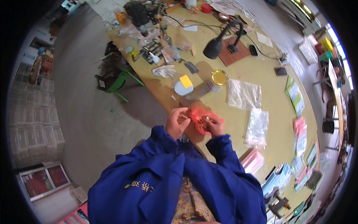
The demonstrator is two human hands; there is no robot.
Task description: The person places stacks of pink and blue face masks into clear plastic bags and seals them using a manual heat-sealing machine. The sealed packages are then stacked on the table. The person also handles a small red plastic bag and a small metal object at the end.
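A red plastic bag (197, 112) lies spread at the table's near edge, with small brown nut-like pieces (203, 123) heaped in it. My right hand (215, 126) reaches over the bag's right side, its thumb and fingers pinched together just above the pieces. A pale spot shows at those fingertips, too small to name. Just left of the bag, my left hand (177, 123) is raised with thumb and forefinger curved and a gap between them. Nothing shows in that hand.
Beyond the bag stand a round tin with a yellow top (219, 77) and a pale oval box (183, 87) bearing a yellow card. Clear plastic bags (257, 128) lie to the right. A black gooseneck lamp (214, 47) stands farther back. A green chair (120, 80) is left of the table.
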